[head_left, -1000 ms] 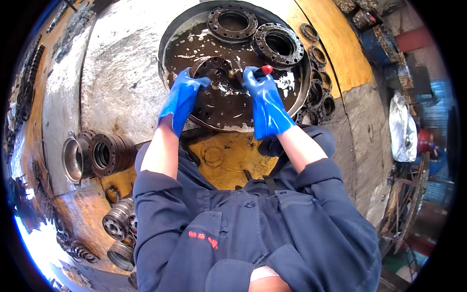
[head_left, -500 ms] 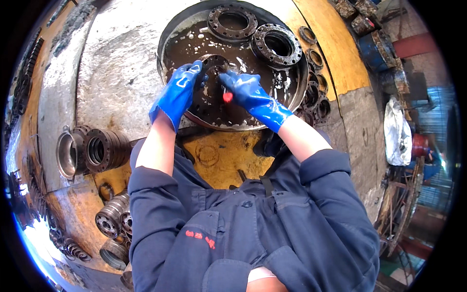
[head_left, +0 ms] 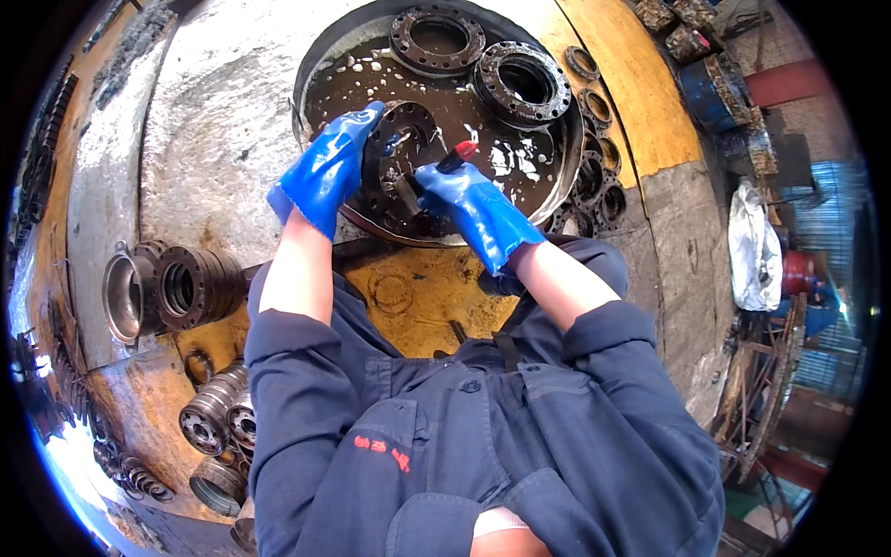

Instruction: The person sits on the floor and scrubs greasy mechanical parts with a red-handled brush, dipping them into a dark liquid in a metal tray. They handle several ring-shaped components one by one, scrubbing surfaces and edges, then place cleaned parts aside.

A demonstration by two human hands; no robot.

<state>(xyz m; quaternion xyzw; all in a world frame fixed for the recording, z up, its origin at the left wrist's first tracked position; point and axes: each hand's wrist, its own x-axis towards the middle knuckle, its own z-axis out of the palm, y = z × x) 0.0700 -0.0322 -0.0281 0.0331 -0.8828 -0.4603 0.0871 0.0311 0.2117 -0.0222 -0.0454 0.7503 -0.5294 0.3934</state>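
Observation:
My left hand, in a blue rubber glove, grips the rim of a dark round metal flange and holds it tilted in a wide round basin of brown oily liquid. My right hand, also in a blue glove, is closed around a brush with a red handle tip; its head lies against the flange's face. Two more ring-shaped flanges lie at the far side of the basin.
Several small dark rings are stacked along the basin's right rim. Ribbed metal hubs lie at my left, more round parts at lower left. A yellow surface is under my arms. A white bag sits at right.
My right hand has swung left and inward with the brush, from the basin's right side onto the flange. My left hand has stayed on the flange's rim.

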